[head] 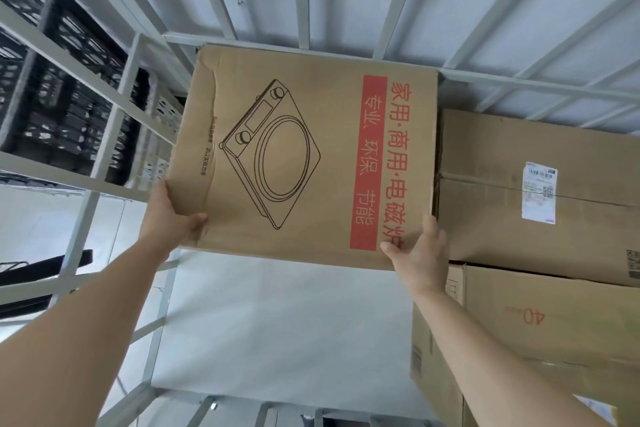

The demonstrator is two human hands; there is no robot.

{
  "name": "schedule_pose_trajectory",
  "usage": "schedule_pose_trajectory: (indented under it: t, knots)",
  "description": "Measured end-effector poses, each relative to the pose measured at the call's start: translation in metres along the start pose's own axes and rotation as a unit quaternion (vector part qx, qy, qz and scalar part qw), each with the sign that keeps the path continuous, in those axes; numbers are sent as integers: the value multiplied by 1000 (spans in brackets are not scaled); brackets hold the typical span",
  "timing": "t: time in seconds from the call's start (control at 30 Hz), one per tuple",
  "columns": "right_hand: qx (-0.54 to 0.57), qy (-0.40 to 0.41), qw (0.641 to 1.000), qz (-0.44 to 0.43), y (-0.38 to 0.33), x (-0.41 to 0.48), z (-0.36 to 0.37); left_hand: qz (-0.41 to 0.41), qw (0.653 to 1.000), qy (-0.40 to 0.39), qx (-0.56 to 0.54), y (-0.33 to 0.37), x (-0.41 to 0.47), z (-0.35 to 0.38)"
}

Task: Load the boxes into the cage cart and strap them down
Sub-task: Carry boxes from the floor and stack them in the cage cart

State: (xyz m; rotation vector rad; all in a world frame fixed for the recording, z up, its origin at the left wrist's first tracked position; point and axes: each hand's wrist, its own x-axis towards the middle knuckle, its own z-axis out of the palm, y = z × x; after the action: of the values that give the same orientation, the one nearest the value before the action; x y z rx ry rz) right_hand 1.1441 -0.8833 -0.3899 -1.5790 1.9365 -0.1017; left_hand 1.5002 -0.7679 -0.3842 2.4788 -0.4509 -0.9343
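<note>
**Induction cooker box going into the cart**

Loading is the step in hand. The fingers of the left hand (171,218) and right hand (420,253) are clamped on the near corners of the induction cooker box (304,156). The box lies between and beyond them, inside the cage cart (117,111). Just right of the right fingers sits a labelled carton (502,191). Next, I judge, the box needs setting snug against that carton. No strap shows.
</note>
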Motion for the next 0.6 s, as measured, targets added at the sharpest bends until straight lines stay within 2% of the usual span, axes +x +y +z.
schedule_pose_trajectory:
  t: [0.17,0.27,0.4,0.6]
  knots:
    - [-38,-9,999,1,-2,1,3,-3,999,0,36,-5,9,4]
    - [-63,-27,998,2,-5,1,0,-12,994,-17,104,0,13,3]
    - [-99,-72,993,3,-12,-1,-16,-12,975,-17,222,13,3,2]
    - [-152,-98,982,-48,-23,-15,-48,63,928,-21,366,34,-40,-4]
